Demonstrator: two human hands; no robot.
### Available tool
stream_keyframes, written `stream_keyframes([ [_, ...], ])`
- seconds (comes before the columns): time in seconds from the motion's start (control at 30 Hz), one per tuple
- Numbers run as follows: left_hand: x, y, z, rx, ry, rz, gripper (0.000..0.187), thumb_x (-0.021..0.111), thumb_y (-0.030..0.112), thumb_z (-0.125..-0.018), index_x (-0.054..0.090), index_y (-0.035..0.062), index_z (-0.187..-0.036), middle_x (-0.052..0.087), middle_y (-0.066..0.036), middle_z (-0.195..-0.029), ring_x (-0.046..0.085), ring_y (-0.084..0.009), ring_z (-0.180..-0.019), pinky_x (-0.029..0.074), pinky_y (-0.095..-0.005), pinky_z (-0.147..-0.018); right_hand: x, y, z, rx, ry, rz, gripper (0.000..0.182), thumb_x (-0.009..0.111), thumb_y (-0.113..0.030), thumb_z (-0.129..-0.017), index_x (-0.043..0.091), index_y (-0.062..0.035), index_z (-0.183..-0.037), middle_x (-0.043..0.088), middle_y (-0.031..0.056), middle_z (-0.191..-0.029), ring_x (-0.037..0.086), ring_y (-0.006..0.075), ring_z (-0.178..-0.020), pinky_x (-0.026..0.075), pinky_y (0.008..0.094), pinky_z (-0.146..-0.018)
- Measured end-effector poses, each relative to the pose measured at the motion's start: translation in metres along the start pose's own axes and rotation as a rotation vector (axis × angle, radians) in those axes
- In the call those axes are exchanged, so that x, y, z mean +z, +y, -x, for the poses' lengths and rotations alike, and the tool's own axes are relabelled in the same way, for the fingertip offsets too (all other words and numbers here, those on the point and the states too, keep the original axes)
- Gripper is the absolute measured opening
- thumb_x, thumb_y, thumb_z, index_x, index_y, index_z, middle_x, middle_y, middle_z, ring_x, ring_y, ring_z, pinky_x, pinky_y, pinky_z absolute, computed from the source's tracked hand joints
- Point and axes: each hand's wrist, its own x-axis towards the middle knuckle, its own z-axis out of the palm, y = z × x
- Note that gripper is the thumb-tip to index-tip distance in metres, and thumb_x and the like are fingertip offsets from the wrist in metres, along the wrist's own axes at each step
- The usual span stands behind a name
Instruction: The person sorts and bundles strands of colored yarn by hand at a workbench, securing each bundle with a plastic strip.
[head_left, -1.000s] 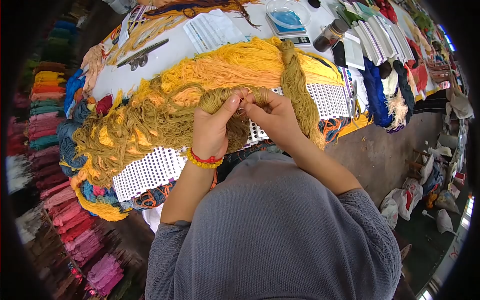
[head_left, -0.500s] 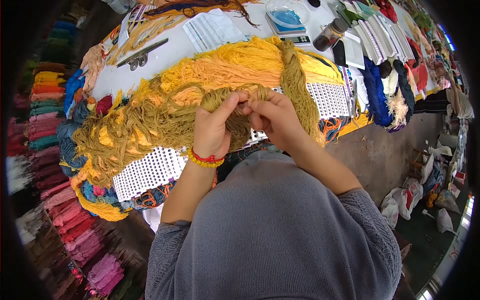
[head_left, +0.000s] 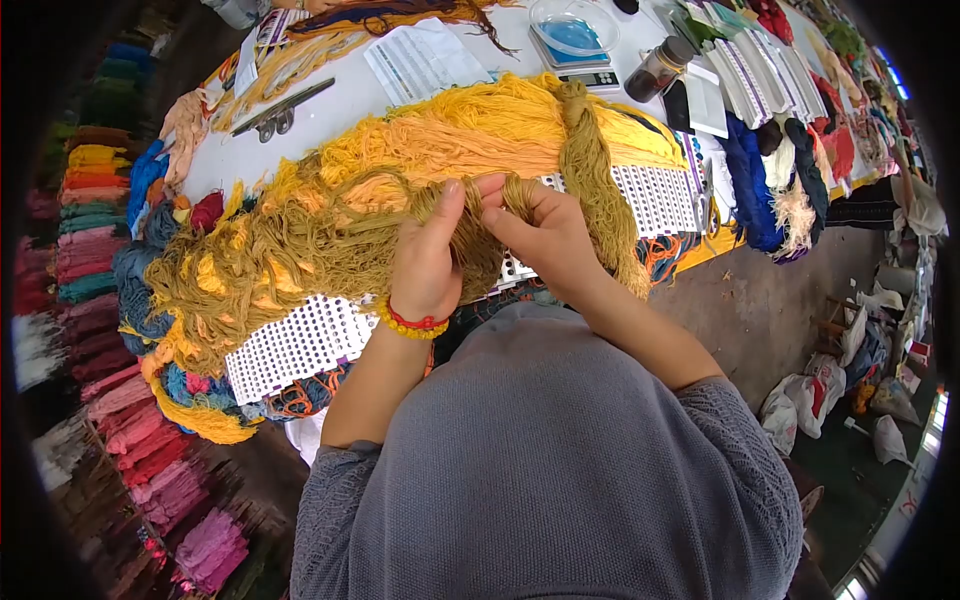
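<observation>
Olive-green yarn (head_left: 475, 247) is gripped in both hands at the near edge of the table. My left hand (head_left: 428, 255), with red and yellow bracelets at the wrist, is closed on it with the thumb pointing up. Close by on the right, my right hand (head_left: 545, 228) pinches a loop of the same yarn. Loose olive strands (head_left: 260, 245) spread out to the left over yellow and orange yarn (head_left: 440, 130). A bundled olive skein (head_left: 590, 165) lies just right of my right hand. White cards with rows of holes (head_left: 300, 345) show under the yarn.
At the back stand a scale (head_left: 588, 75) with a clear bowl and a dark-lidded jar (head_left: 660, 68). A clipboard (head_left: 285, 108) and a printed sheet (head_left: 425, 60) lie behind the yarn. Scissors (head_left: 709, 205) rest at the right. Coloured yarn stacks (head_left: 150, 430) line the left side.
My fingers have shifted on the yarn: the left thumb now stands more upright and the right hand has turned slightly, showing the loop over its fingers. The rest is unchanged.
</observation>
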Motion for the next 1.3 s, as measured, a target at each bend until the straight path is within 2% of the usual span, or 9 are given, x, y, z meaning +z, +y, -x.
stream_keyframes([
  [0.23,-0.003,-0.002,0.000,0.046,-0.016,-0.074,0.046,0.034,0.031,-0.092,0.048,-0.0077,-0.111,0.057,-0.014,-0.103,0.055,-0.0179,-0.093,0.042,-0.0300,-0.084,0.000,-0.002,0.002,-0.030,-0.004,0.076,0.012,0.057,-0.007,-0.078,0.059,0.0010,-0.087,0.054,-0.0042,-0.070,0.043,0.0003,-0.061,0.038,0.0162,-0.056],
  [0.3,-0.003,-0.001,0.001,0.034,-0.032,0.008,0.042,0.041,0.028,-0.091,0.051,-0.0088,-0.108,0.056,-0.014,-0.104,0.054,-0.0175,-0.095,0.041,-0.0301,-0.086,0.002,-0.009,0.005,0.001,0.019,0.009,0.011,0.057,-0.006,-0.078,0.060,0.0009,-0.086,0.054,-0.0043,-0.069,0.043,0.0007,-0.062,0.038,0.0166,-0.057],
  [0.4,-0.003,-0.001,0.003,0.003,-0.040,0.048,0.043,0.040,0.029,-0.091,0.050,-0.0086,-0.109,0.056,-0.014,-0.105,0.053,-0.0175,-0.097,0.040,-0.0298,-0.087,0.002,-0.012,0.006,0.029,0.002,-0.105,0.011,0.057,-0.006,-0.078,0.060,0.0008,-0.086,0.053,-0.0044,-0.069,0.044,0.0012,-0.062,0.038,0.0172,-0.057],
  [0.6,-0.005,-0.008,0.003,0.102,-0.058,-0.100,0.046,0.041,0.032,-0.090,0.050,-0.0084,-0.110,0.054,-0.013,-0.110,0.051,-0.0159,-0.099,0.037,-0.0288,-0.089,-0.001,0.001,0.003,-0.013,0.011,0.090,0.009,0.058,-0.007,-0.078,0.060,0.0004,-0.083,0.053,-0.0040,-0.068,0.043,0.0017,-0.062,0.038,0.0178,-0.056],
  [0.83,-0.008,-0.011,0.004,0.101,-0.087,-0.070,0.046,0.042,0.032,-0.090,0.052,-0.0082,-0.109,0.054,-0.013,-0.110,0.050,-0.0154,-0.099,0.037,-0.0289,-0.089,0.001,-0.002,0.007,0.002,0.025,0.001,0.008,0.058,-0.006,-0.078,0.060,0.0004,-0.082,0.056,-0.0023,-0.070,0.047,0.0027,-0.065,0.041,0.0190,-0.059],
  [0.9,-0.007,-0.010,0.004,0.067,-0.053,0.007,0.040,0.045,0.027,-0.089,0.053,-0.0070,-0.107,0.056,-0.012,-0.106,0.052,-0.0148,-0.097,0.038,-0.0279,-0.087,0.002,-0.002,0.007,0.017,0.040,-0.042,0.009,0.058,-0.006,-0.078,0.060,0.0009,-0.083,0.058,-0.0012,-0.073,0.050,0.0038,-0.067,0.043,0.0198,-0.061],
  [1.13,-0.009,-0.015,0.005,0.125,-0.010,-0.056,0.024,0.054,0.012,-0.083,0.058,-0.0043,-0.100,0.060,-0.009,-0.096,0.056,-0.0147,-0.087,0.044,-0.0284,-0.080,0.000,0.004,0.010,0.009,0.036,-0.001,0.010,0.059,-0.006,-0.078,0.060,0.0014,-0.085,0.059,0.0002,-0.075,0.051,0.0049,-0.070,0.043,0.0203,-0.063],
  [1.23,-0.009,-0.016,0.004,0.140,0.033,-0.049,0.020,0.056,0.008,-0.081,0.059,-0.0047,-0.096,0.060,-0.011,-0.098,0.056,-0.0144,-0.090,0.044,-0.0278,-0.079,0.000,0.008,0.010,-0.104,0.062,-0.037,0.009,0.059,-0.007,-0.078,0.060,-0.0003,-0.083,0.058,-0.0002,-0.070,0.050,0.0041,-0.062,0.041,0.0189,-0.055],
  [1.3,-0.010,-0.018,0.002,0.161,0.102,0.013,0.016,0.053,0.010,-0.083,0.059,-0.0043,-0.088,0.060,-0.011,-0.091,0.056,-0.0152,-0.083,0.044,-0.0279,-0.075,-0.008,0.007,0.011,0.101,0.045,-0.126,0.008,0.059,-0.011,-0.078,0.059,-0.0028,-0.079,0.054,-0.0009,-0.065,0.045,0.0032,-0.052,0.035,0.0176,-0.047],
])
